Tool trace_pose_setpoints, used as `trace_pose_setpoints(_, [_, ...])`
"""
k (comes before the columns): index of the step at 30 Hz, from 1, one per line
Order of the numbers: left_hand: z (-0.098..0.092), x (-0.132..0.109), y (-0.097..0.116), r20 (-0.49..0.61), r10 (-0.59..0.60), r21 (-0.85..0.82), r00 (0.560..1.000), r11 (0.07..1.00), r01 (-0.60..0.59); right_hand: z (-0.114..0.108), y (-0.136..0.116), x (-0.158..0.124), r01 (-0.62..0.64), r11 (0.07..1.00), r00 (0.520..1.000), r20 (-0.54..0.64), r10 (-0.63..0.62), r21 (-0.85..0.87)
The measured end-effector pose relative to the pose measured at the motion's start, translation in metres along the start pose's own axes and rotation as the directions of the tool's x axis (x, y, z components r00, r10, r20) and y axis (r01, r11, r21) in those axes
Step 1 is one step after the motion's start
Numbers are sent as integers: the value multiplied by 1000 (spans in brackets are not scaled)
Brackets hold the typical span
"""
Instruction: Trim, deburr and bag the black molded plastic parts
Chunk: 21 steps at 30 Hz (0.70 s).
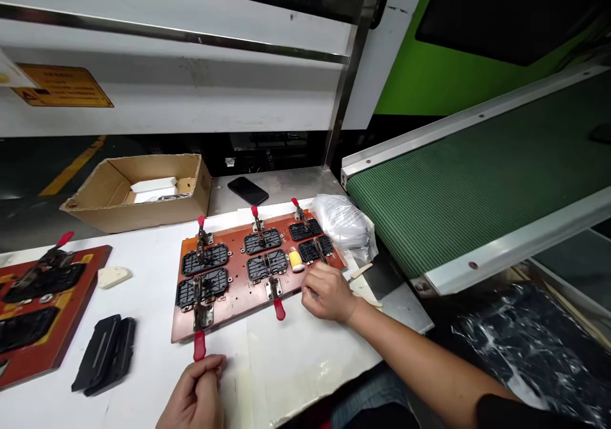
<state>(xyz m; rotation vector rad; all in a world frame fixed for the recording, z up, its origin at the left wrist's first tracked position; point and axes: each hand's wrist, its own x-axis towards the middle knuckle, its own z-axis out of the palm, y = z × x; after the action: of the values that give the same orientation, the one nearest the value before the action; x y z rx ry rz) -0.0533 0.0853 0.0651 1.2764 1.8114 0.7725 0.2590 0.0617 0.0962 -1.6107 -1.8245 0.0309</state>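
**Hands on the clamp jig**

Left hand (195, 398), down at the table's near edge, is closed in a pinch just under the red-tipped clamp handle (199, 345) that juts off the front of the jig (238, 296); whether the fingers actually touch the red tip I cannot tell. Right hand (326, 291) rests at the jig's near right corner, fingers curled as if pinching something small, though nothing shows in them.

The jig, a reddish-brown board, lies flat in the middle of the table (153, 270), its long axis running left to right and rising slightly toward the far right. Six black parts (204, 258) sit on it in two rows, with toggle clamps between them. The near handles point toward the person; the far ones stand up.

By my judgement the board is stiff and fairly heavy, best moved by its bare edges. The clamp levers look rigid and springy, so the red sleeves are the place to hold. The black parts seem light, hard plastic, likely lifted by their rims.

A small yellow roll (295, 260) stands on the board beside the right hand.
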Motion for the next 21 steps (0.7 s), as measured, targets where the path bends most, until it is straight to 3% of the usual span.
trace_pose_setpoints(4, [0, -1, 1, 44, 46, 15, 998, 999, -47, -27, -6, 29, -87, 992, 996, 35, 85, 89])
trace_pose_setpoints(8, [3, -2, 4, 93, 147, 43, 985, 988, -151, -64, 11, 119, -305, 952, 952, 16, 305, -16])
trace_pose_setpoints(10, [3, -3, 6, 99, 191, 52, 977, 979, -197, -69, 29, 170, -372, 924, 926, 43, 376, -90])
trace_pose_setpoints(12, [4, -3, 7, 102, 220, 70, 970, 971, -227, -62, 52, 209, -425, 890, 886, 125, 446, -165])
trace_pose_setpoints(14, [4, -3, 8, 99, 246, 96, 964, 962, -255, -44, 75, 230, -460, 850, 825, 232, 516, -256])
trace_pose_setpoints(18, [7, -2, 8, 72, 301, 136, 951, 942, -308, -5, 114, 235, -425, 812, 713, 404, 573, -401])
trace_pose_setpoints(21, [9, 0, 7, 51, 334, 149, 941, 929, -338, 13, 136, 231, -379, 817, 702, 440, 560, -435])
